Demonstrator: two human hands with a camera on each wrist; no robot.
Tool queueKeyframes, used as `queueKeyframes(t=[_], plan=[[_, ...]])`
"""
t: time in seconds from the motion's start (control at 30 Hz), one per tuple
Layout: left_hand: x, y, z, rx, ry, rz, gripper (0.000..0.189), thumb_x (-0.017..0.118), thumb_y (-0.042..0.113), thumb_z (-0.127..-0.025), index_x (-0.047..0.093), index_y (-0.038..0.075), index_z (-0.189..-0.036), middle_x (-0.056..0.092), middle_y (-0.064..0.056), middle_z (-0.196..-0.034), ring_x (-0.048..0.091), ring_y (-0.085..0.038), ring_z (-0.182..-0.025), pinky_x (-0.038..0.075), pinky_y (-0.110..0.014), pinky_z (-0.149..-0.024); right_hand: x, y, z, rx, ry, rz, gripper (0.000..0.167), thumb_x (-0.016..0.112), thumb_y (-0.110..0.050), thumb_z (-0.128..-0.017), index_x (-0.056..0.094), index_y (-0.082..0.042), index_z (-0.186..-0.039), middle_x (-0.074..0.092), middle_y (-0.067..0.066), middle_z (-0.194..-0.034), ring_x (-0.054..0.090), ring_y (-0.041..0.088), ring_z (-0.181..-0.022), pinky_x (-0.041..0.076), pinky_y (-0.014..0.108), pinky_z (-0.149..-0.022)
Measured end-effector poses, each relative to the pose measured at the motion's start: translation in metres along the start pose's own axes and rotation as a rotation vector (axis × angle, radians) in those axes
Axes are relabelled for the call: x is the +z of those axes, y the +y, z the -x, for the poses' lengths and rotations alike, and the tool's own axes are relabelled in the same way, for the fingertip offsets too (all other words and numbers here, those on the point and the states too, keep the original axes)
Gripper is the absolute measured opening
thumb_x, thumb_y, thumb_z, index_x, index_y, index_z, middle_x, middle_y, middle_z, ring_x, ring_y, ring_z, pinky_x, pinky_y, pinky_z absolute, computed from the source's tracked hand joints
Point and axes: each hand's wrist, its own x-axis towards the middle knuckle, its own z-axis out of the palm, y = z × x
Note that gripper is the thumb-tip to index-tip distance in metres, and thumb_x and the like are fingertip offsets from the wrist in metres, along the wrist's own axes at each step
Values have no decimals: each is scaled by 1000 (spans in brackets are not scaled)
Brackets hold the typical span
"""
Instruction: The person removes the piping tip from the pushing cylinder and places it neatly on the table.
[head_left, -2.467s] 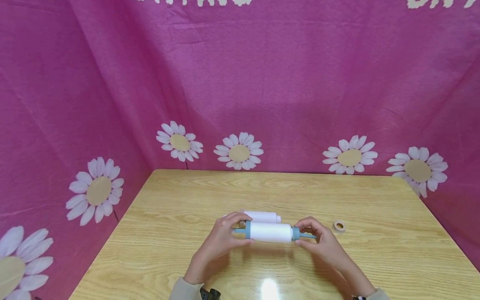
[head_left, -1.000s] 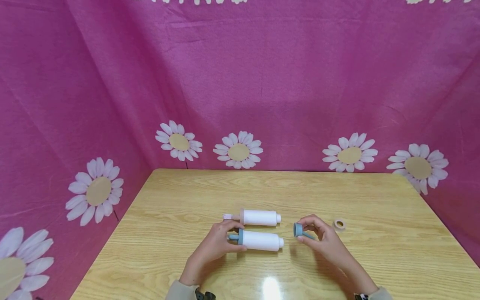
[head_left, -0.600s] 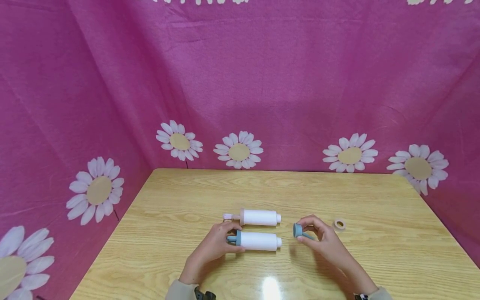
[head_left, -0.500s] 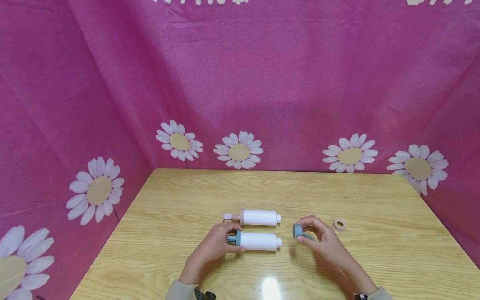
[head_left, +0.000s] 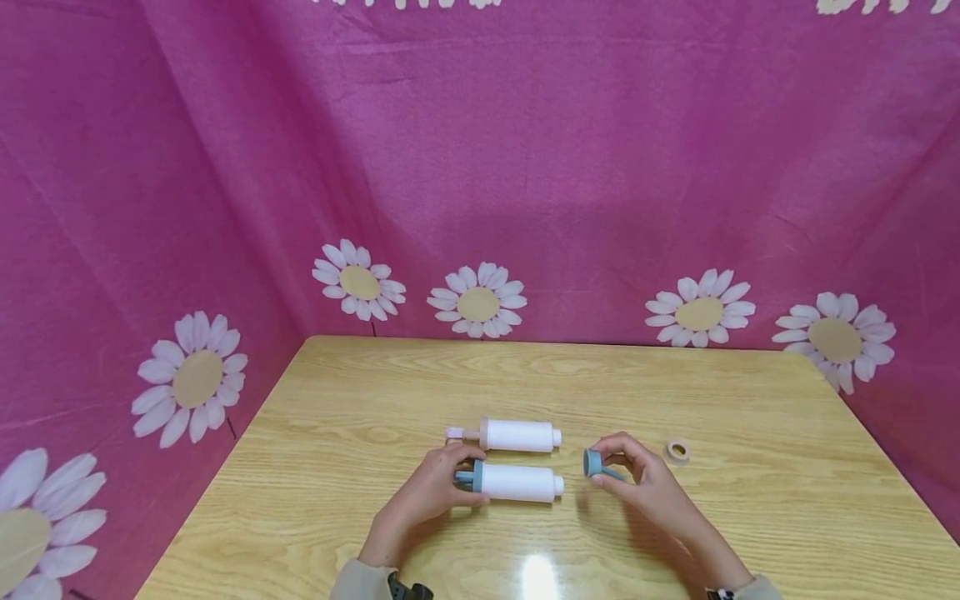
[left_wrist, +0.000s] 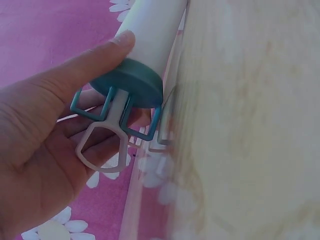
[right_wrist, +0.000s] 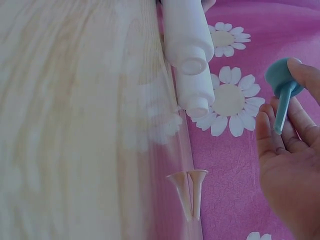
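Note:
My left hand (head_left: 433,485) holds a large white plastic syringe (head_left: 519,482) by its teal collar (left_wrist: 131,82), thumb on one side and fingers on the other. The syringe lies level, its short bare tip (head_left: 558,486) pointing right. Two teal finger loops and a pale ring-shaped plunger handle (left_wrist: 102,146) stick out toward the left palm. To the right, my right hand (head_left: 637,475) pinches a teal nozzle cap (right_wrist: 283,82) between thumb and fingers. Its wide mouth faces the syringe tip across a small gap, and its thin spout points back to the palm.
Just behind lies a second white syringe (head_left: 520,435) with a beige collar, parallel to the first. A beige nozzle cap (head_left: 678,451) lies on its side beyond my right hand. The glossy wooden table (head_left: 360,392) ends at a pink flowered cloth (head_left: 570,208).
The teal nozzle cap was on the syringe tip 2.5 seconds ago and has come off in my right hand. The syringe moved left and toward me. The last half second shows hardly any movement.

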Motion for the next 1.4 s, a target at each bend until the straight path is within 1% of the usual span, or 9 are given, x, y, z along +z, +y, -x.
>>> queueKeyframes(t=[0.13,0.33,0.53,0.67,0.77,1.0,1.1,1.23,1.4], plan=[[-1,0,2,34,2,39,59,83,25,-77,59,0,-125,59,-14,-130,62,-30,-117,57,-33,-94,0,1,0,4,4,8,25,66,1,-89,57,2,-112,60,-12,-106,58,-1,-97,50,19,-90],[-2,6,3,84,18,-67,59,83,28,-77,61,3,-125,61,-9,-130,58,-25,-121,53,-36,-100,0,0,1,2,4,5,25,66,1,-89,57,2,-112,60,-13,-106,58,-1,-97,50,19,-90],[-3,10,3,110,42,-90,59,83,29,-77,61,4,-126,60,-9,-134,60,-25,-121,53,-37,-100,0,0,1,0,-4,-12,26,66,1,-90,57,3,-114,60,-13,-106,59,-1,-98,49,15,-89],[-1,11,3,121,89,-71,56,81,28,-79,61,6,-127,61,-8,-132,60,-24,-120,53,-41,-100,0,2,1,8,-6,-15,26,65,1,-90,58,3,-115,60,-12,-107,59,-1,-99,49,15,-89],[1,13,2,148,155,-58,55,82,26,-79,61,8,-126,63,-6,-129,61,-23,-119,54,-40,-98,-1,3,1,18,-2,-11,26,66,0,-90,58,3,-114,60,-12,-108,59,-1,-99,49,15,-90],[7,24,-1,280,315,-40,51,85,20,-75,65,7,-120,68,-5,-122,64,-22,-115,55,-38,-97,2,4,0,6,10,5,26,67,0,-89,58,1,-113,61,-12,-105,59,0,-97,50,16,-89],[11,27,-4,320,344,-34,49,85,18,-74,66,6,-117,69,-6,-119,64,-24,-116,54,-39,-99,4,4,-1,10,9,8,26,67,-2,-89,58,0,-113,62,-11,-104,59,0,-97,50,16,-88],[15,30,-7,352,351,-27,48,86,16,-73,67,3,-115,69,-7,-117,62,-29,-121,49,-44,-106,7,4,-3,26,4,13,25,68,-4,-90,59,-2,-113,61,-9,-104,58,0,-97,50,17,-88],[21,33,-12,409,375,-10,47,87,14,-71,67,2,-113,71,-7,-113,65,-24,-114,40,-51,-112,12,4,-5,39,-1,9,26,69,-5,-89,59,-3,-113,61,-9,-105,59,1,-98,50,19,-90]])
